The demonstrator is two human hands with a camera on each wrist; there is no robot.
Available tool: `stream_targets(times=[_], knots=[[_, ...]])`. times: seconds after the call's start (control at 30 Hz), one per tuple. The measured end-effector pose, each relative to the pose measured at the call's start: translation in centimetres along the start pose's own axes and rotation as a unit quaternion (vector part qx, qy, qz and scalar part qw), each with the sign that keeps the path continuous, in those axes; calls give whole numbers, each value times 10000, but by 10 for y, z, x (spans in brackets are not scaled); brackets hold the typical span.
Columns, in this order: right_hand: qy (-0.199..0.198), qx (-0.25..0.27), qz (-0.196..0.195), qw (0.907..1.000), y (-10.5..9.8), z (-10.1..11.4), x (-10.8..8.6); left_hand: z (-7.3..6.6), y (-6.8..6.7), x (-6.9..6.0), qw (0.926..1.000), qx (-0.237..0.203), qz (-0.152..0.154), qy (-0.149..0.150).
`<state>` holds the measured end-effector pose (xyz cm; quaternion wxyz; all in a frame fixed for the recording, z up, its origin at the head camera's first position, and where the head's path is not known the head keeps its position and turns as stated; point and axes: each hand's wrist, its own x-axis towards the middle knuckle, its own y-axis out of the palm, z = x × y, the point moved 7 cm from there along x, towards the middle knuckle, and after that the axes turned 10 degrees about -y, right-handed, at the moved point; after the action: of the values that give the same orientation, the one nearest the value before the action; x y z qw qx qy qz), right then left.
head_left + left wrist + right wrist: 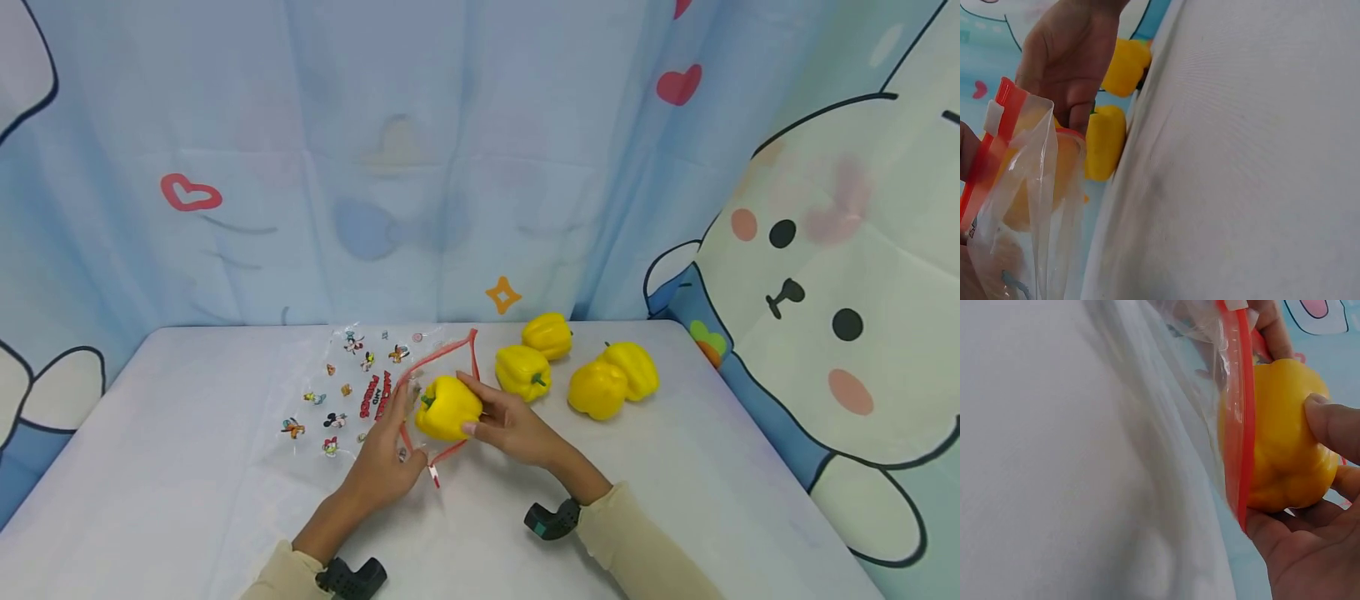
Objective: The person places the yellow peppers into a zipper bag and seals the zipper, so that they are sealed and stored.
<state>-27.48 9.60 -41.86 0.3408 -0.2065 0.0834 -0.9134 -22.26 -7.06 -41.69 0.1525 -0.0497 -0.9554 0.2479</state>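
A clear zip bag (348,437) with cartoon prints and a red zip edge lies toward the left of the table. My left hand (386,462) holds it by the mouth, which gapes toward the right. At that mouth my right hand (521,425) grips a yellow bell pepper (450,410), thumb on one side and fingers on the other. In the right wrist view, the pepper (1288,434) sits partly behind the red zip strip (1238,425). The left wrist view shows a white slider (993,119) on the strip; the pepper appears blurred through the plastic.
Several more yellow peppers stand right of the hands: one at the back (546,335), one nearer the bag (522,372), and a touching pair farther right, including a front one (597,389). A white cloth covers the table (150,467). A printed curtain (375,167) hangs behind.
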Motion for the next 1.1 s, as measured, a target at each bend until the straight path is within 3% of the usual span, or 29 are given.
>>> stream_targets(times=[0.43,0.83,1.1], knots=[[218,-983,-162,9948,0,-14,3,2,1,-1,9996,191,15,-222],[35,-1226,-497,9912,17,-10,23,-14,4,-3,9984,486,219,185],[136,-1510,-768,9854,24,-12,36,-14,2,-3,9990,410,150,111]])
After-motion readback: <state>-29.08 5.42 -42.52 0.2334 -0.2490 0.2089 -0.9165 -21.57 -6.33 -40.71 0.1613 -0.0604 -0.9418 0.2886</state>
